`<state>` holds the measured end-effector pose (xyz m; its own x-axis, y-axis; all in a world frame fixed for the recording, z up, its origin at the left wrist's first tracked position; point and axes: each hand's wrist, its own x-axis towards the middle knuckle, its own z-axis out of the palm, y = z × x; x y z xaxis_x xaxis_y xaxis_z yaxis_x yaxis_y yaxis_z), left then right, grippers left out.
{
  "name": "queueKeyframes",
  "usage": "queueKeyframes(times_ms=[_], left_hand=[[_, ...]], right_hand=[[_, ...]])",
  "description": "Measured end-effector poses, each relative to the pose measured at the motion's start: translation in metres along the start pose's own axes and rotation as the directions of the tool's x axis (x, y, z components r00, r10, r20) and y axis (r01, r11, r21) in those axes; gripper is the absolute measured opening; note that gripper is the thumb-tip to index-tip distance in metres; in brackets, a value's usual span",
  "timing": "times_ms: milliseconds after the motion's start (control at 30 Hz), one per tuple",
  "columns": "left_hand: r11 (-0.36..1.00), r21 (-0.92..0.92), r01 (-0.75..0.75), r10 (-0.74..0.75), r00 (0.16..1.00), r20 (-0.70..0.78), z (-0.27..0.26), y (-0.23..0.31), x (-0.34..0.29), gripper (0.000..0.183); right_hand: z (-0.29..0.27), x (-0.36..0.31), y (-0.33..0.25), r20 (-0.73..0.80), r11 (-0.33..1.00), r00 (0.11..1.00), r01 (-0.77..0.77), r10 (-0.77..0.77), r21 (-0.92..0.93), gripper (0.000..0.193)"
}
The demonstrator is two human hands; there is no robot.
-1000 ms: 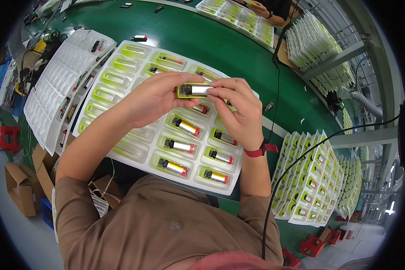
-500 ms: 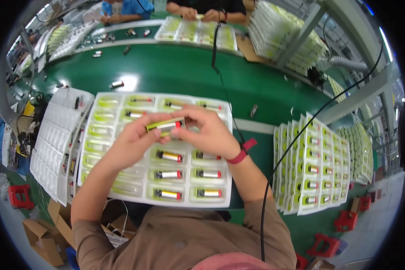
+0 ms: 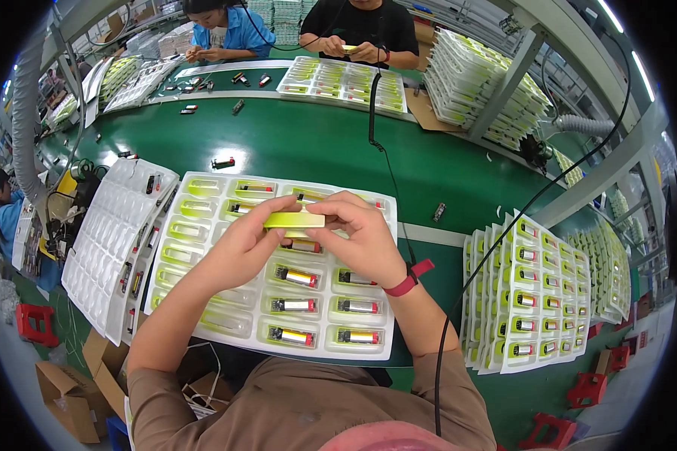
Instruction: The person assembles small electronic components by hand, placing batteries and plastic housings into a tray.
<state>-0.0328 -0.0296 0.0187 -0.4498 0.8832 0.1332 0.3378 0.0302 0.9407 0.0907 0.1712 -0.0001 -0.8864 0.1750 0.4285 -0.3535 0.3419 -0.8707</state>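
Holding, head view: one yellow-green casing, slim, plain side up, gripped at its two ends between my left hand and my right hand, fingers and thumbs closed on it, raised above the tray. Red wristband, one, on my right wrist. White tray, one, compartmented, under my hands on the green desk; its near right compartments carry small parts, black at one end, red at the other. To the left, white tray stack, tilted. To the right, filled trays, several, standing nearly upright. Across the desk, a person in black, handling a small piece.
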Motion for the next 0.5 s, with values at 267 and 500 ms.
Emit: queueKeyframes(times_ms=[267,500], left_hand=[[0.706,0.666,-0.242,0.322,0.947,0.003,-0.008,-0.016,0.002,0.041],[0.695,0.671,-0.259,0.374,0.927,-0.030,-0.004,-0.011,0.008,0.045]], right_hand=[[0.006,0.001,0.006,0.114,0.731,0.936,0.332,-0.332,-0.596,0.037],[0.003,0.010,0.003,0.058,0.720,0.907,0.370,-0.418,-0.587,0.035]])
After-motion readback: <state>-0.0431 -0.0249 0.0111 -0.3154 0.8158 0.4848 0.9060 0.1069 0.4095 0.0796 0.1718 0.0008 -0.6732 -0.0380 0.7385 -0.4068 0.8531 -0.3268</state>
